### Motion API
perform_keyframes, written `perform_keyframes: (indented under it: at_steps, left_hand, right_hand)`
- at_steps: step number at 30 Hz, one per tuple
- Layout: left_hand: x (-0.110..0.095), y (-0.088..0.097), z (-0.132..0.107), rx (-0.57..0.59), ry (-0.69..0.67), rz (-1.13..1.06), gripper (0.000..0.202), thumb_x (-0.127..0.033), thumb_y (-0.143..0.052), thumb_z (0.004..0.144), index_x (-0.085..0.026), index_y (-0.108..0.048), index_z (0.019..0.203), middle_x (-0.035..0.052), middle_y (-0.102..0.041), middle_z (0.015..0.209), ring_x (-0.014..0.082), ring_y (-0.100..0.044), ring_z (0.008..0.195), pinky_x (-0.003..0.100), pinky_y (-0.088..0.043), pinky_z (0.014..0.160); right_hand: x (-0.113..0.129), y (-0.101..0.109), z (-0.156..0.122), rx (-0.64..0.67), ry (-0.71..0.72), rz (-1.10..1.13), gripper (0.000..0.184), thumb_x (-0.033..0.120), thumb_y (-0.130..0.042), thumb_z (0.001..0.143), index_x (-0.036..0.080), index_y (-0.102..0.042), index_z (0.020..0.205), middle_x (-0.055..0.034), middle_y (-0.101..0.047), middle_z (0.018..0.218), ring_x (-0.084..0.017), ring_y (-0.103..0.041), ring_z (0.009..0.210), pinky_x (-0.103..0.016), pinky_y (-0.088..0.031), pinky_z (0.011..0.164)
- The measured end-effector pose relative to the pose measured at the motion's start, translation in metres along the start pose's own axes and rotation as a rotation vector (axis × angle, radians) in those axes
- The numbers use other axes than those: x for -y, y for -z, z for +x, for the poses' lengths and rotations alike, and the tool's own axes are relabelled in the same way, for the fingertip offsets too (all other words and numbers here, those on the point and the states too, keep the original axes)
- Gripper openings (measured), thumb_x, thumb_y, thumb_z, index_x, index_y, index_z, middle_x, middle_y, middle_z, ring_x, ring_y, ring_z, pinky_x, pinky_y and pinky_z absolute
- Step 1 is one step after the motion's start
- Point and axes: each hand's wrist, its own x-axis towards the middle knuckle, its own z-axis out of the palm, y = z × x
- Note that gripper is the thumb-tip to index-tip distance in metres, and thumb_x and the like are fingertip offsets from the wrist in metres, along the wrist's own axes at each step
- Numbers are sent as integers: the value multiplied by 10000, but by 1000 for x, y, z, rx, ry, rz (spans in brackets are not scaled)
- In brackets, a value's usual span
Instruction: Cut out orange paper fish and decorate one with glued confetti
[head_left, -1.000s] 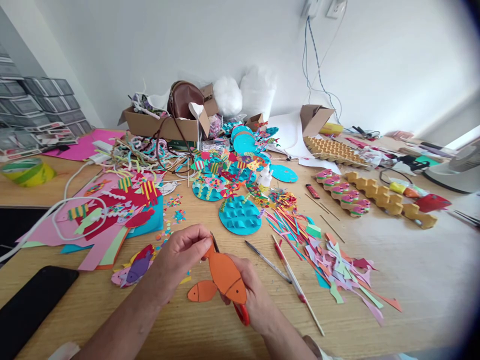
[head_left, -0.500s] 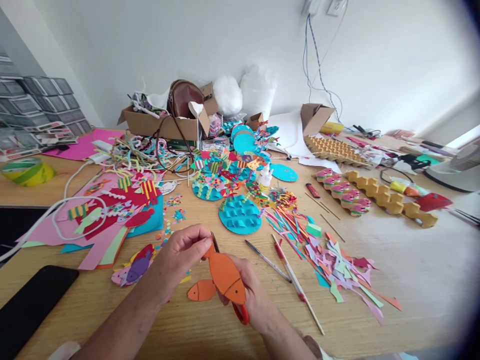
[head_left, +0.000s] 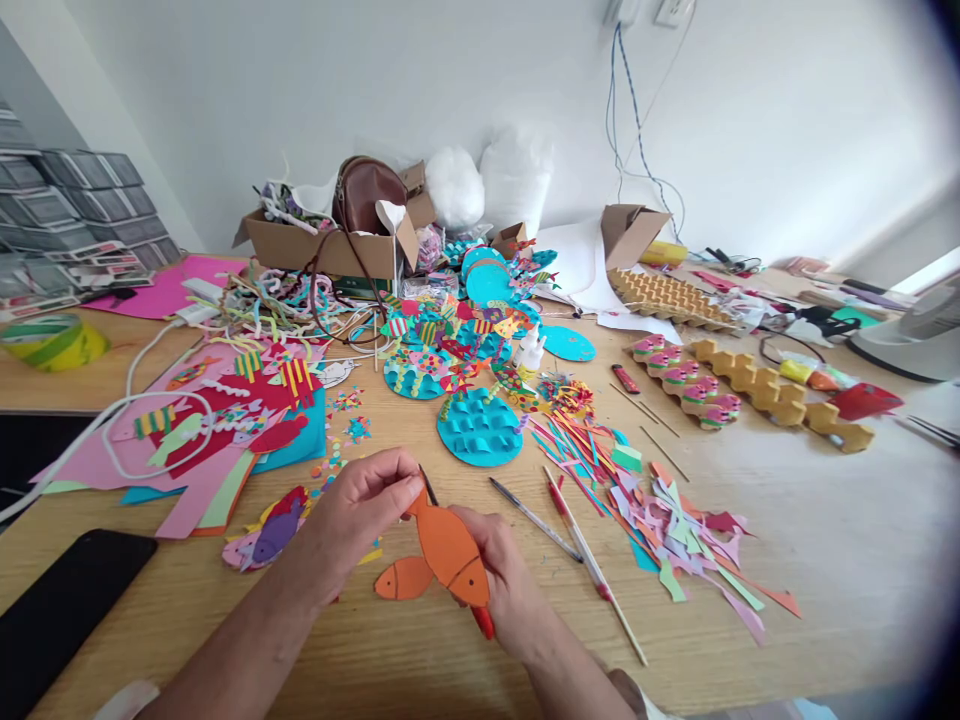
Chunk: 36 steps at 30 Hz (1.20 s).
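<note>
- Pale wall [head_left: 300, 80] behind, wooden table [head_left: 810, 520] in front, with a blue paper disc [head_left: 480, 430] on the far side of the hands and paper scraps [head_left: 682, 530] to the right.
- An orange paper fish [head_left: 452, 555] hangs between both hands over the near middle of the table; its long axis slants from tail, far left, to head, near right.
- Left hand [head_left: 379, 500]: thumb and finger pinched together on the tail.
- Right hand [head_left: 501, 570]: beside the head end, gripping red-handled scissors [head_left: 484, 624]; the fish hides most fingers.
- Dark blade tip shows just right of the tail, roughly along the fish's axis, nearer the left fingertips.
- Smaller orange fish [head_left: 405, 579] sits left of the larger; whether held, I cannot tell.
</note>
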Motion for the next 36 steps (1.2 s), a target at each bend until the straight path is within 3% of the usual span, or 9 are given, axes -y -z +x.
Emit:
perform_keyframes:
  at_steps: [8,16,27,36]
  left_hand:
    - [4,4,-1,57,14,-44,177,-273,-509,775,-180,-502,625,-51,-432,596,104,-381,601,212,-324,584]
    - [4,7,0,123,29,-31,170,-260,-503,785,-177,-516,637,-48,-454,607,101,-393,603,212,-328,586]
    - [1,10,1,185,54,9,161,-246,-500,772,-184,-502,624,-52,-440,598,97,-386,599,209,-319,578]
    - [-2,11,4,239,76,85,183,-274,-475,777,-182,-479,618,-57,-401,590,99,-358,590,214,-303,570]
  right_hand:
    - [-5,6,-2,98,-24,0,425,539,-412,848,179,-430,622,48,-351,583,-90,-299,534,-206,-255,465]
    - [-6,14,-5,125,-46,-35,503,640,-378,821,185,-399,606,50,-369,541,-86,-328,499,-204,-256,441]
    - [-3,25,-6,256,-125,-62,402,512,-432,860,194,-397,617,50,-418,525,-79,-384,469,-189,-302,438]
    - [4,31,-6,220,-77,-250,426,483,-446,859,198,-350,556,62,-351,473,-73,-323,435,-205,-222,414]
